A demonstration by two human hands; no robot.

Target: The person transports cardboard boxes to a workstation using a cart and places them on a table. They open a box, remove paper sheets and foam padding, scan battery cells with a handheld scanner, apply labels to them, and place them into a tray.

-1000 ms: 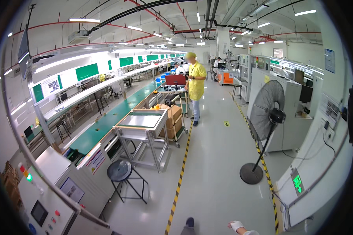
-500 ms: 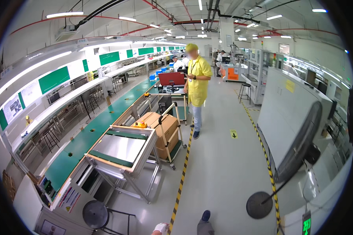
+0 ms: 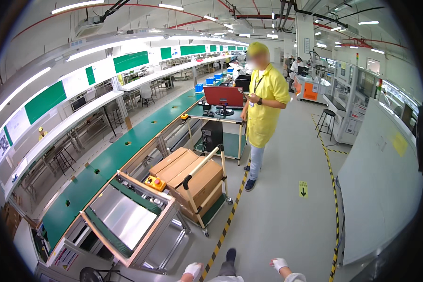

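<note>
At the lower edge my left hand [image 3: 191, 269] wears a white glove and holds nothing I can make out. Its fingers look loosely apart, beside the yellow-and-black floor tape [image 3: 226, 229]. My right hand [image 3: 279, 264], likewise in a white glove, hangs free over the grey floor with fingers apart, touching nothing. One dark shoe [image 3: 231, 255] of mine shows between the hands. Nearest to my left hand is a wood-edged conveyor section [image 3: 122, 214] with a shiny metal plate and green belts.
A trolley [image 3: 207, 199] carries brown cartons [image 3: 192, 176]. A person in a yellow coat [image 3: 268, 103] stands beside a red-backed monitor [image 3: 223, 96], holding a phone-like thing. The long green conveyor [image 3: 113, 151] runs along the left. A white panel [image 3: 380, 183] stands at right; a black stool [image 3: 326, 122] is farther off.
My view has moved forward and turned a little left; the trolley, conveyor section and person appear nearer. My right hand has come into view. The standing fan has left it.
</note>
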